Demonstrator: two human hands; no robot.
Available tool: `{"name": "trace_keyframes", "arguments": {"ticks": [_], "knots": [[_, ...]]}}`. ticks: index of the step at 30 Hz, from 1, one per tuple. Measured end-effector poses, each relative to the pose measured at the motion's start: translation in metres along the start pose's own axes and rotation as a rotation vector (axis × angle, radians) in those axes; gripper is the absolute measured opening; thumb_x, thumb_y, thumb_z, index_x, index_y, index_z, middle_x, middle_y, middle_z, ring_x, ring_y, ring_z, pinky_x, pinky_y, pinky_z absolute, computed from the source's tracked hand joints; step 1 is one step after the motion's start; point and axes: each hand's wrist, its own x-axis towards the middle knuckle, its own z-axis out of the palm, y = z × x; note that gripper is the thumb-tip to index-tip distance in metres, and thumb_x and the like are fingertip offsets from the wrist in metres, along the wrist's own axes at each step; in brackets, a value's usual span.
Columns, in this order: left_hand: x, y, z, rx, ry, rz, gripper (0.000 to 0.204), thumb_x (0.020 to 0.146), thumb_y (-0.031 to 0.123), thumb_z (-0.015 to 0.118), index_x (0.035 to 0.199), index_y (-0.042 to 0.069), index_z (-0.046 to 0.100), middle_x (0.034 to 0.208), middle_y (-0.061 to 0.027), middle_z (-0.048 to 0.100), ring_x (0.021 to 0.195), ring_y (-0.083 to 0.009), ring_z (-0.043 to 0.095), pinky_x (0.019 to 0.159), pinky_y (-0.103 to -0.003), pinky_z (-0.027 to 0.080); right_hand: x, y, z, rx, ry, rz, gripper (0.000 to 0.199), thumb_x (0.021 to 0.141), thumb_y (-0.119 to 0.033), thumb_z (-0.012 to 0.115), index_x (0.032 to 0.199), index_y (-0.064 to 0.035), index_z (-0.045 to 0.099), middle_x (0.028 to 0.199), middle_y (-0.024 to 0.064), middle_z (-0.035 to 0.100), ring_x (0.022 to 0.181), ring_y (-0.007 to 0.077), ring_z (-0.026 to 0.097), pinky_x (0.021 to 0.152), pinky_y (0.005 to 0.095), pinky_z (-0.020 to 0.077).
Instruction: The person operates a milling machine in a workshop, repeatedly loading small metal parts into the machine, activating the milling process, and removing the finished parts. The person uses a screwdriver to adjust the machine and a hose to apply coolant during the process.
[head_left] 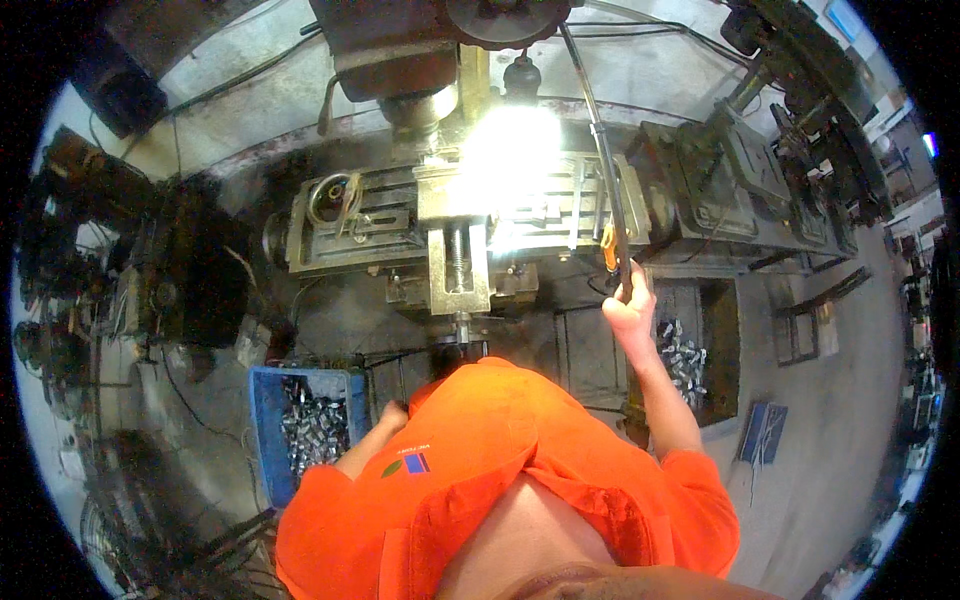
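My right hand is closed round the lower end of a long dark lever, which slants down from the machine head. Next to that hand is an orange-handled tool at the right end of the slotted machine table. A machine vise with a screw is mounted mid-table; glare from a bright light hides its far part. My left hand is low by my waist, partly covered by my orange shirt, and its fingers are hidden.
A blue crate of small shiny metal parts stands at left. More metal parts lie in a dark bin at right. A handwheel rests on the table's left end. Other machinery stands beyond, and a blue box is on the floor.
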Motion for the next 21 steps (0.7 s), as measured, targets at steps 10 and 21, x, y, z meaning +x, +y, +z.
{"name": "trace_keyframes", "arguments": {"ticks": [10, 21], "knots": [[0.030, 0.028, -0.047, -0.372, 0.263, 0.096, 0.018, 0.073, 0.006, 0.057, 0.084, -0.007, 0.061, 0.069, -0.0152, 0.062, 0.061, -0.0246, 0.060, 0.055, -0.037, 0.048, -0.003, -0.006, 0.000, 0.019, -0.012, 0.015, 0.057, 0.061, -0.003, 0.055, 0.118, -0.0050, 0.050, 0.058, -0.0042, 0.040, 0.052, 0.0057, 0.041, 0.050, 0.0203, 0.0379], [0.102, 0.233, -0.231, -0.559, 0.590, 0.735, 0.031, 0.078, -0.004, 0.044, 0.107, -0.007, 0.055, 0.083, -0.0114, 0.065, 0.070, -0.0132, 0.060, 0.066, -0.024, 0.047, -0.030, -0.106, -0.075, -0.170, -0.056, 0.106, 0.060, 0.060, -0.003, 0.050, 0.120, -0.0028, 0.049, 0.064, -0.0040, 0.042, 0.056, 0.0042, 0.037, 0.050, 0.0180, 0.0327]]}}
